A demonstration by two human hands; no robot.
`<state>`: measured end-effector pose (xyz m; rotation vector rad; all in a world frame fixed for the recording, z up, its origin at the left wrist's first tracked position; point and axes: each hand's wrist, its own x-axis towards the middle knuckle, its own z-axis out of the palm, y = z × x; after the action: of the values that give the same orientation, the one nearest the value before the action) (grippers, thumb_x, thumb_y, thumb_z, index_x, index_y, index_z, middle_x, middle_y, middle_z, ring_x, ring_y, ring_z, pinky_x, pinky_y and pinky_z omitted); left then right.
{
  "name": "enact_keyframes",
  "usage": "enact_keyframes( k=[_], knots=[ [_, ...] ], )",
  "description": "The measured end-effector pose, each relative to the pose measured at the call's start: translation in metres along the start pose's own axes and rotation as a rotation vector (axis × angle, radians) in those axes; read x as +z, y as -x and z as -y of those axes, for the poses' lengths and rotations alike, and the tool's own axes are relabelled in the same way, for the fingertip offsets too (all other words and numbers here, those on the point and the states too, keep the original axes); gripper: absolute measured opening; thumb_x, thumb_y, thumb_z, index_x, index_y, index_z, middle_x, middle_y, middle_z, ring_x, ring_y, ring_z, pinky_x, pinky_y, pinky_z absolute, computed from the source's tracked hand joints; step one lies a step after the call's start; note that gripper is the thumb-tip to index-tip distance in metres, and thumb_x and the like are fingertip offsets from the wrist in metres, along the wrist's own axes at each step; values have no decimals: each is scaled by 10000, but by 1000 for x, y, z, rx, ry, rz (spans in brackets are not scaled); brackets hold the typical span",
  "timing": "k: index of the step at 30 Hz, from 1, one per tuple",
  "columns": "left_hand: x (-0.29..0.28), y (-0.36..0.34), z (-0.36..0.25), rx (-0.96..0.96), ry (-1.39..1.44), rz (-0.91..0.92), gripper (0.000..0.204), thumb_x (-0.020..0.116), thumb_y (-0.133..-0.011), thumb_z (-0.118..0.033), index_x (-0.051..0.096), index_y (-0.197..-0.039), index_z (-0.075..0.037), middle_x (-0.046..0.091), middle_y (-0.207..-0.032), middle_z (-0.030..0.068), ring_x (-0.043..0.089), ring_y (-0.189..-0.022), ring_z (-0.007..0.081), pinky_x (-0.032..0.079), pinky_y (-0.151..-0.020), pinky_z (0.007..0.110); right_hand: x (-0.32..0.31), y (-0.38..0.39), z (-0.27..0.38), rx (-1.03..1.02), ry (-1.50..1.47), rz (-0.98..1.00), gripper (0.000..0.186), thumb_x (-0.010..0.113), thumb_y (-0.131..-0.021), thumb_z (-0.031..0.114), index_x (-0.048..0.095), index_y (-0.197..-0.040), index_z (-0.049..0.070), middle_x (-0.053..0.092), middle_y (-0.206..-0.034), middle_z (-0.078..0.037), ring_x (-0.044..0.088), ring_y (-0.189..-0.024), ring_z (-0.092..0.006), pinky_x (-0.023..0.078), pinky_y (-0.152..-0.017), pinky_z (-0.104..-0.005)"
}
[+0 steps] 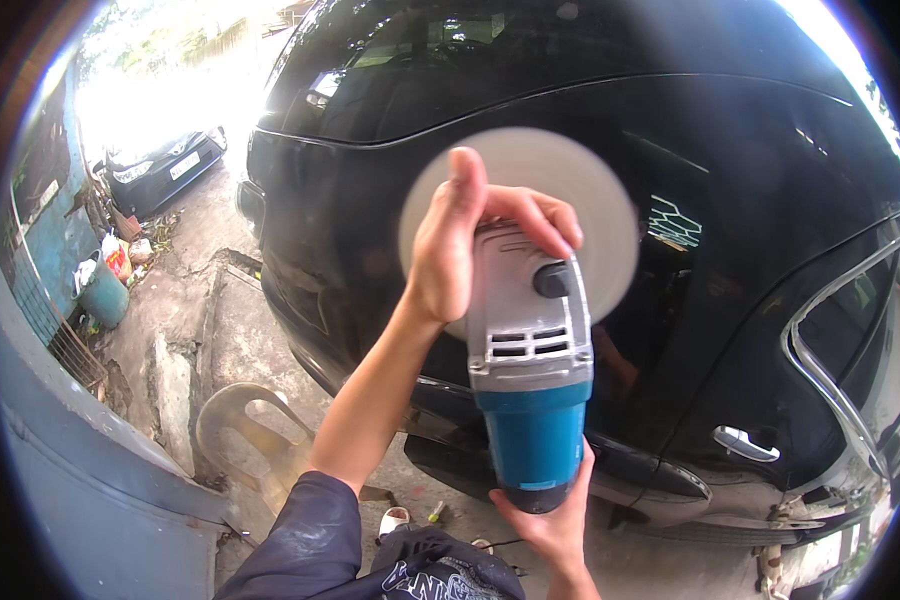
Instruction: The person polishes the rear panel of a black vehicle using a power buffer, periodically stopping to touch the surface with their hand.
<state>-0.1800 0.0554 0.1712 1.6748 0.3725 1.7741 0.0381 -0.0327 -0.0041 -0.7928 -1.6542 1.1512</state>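
A car polisher (535, 425) with a teal body and a silver metal head is held up against the glossy black car (340, 220). Its round pale pad (600, 190) lies at the car's side panel and looks smeared, as if spinning. My left hand (452, 240) grips the metal head from the left, fingers curled over its top and thumb pointing up. Around the dark rear end of the teal body, my right hand (555, 530) is closed from below. The polisher covers part of the right fingers.
A beige plastic chair (232, 425) stands on cracked concrete at the lower left, beside a grey-blue wall (100, 470). Farther off are a teal bin (103, 292) and another dark car (165, 170). A chrome door handle (747, 444) juts out at the right.
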Motion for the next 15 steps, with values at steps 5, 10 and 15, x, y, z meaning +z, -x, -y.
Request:
enact_keyframes(
  k=[5, 10, 15],
  knots=[
    [-51, 34, -14, 85, -21, -45, 984, 91, -1024, -655, 676, -726, 78, 657, -820, 215, 621, -943, 381, 472, -904, 462, 38, -9, 7, 122, -4, 86, 1058, 912, -651, 112, 242, -1466, 32, 542, -1276, -148, 564, -1167, -226, 447, -1019, -372],
    [-120, 76, -28, 175, -31, -124, 960, 102, -1029, -642, 666, -725, 72, 656, -833, 212, 612, -945, 386, 468, -905, 484, 83, -26, 3, 175, 137, 195, 1079, 905, -654, 203, 231, -1484, 54, 641, -1226, -224, 660, -1122, -328, 508, -976, -419],
    [-187, 119, -32, 230, -4, -253, 942, 121, -1027, -646, 664, -714, 57, 669, -841, 208, 628, -951, 389, 478, -899, 491, 129, -42, -17, 98, 292, 288, 1066, 877, -693, 257, 207, -1503, 84, 673, -1153, -248, 689, -1005, -413, 556, -891, -455]
  ],
)
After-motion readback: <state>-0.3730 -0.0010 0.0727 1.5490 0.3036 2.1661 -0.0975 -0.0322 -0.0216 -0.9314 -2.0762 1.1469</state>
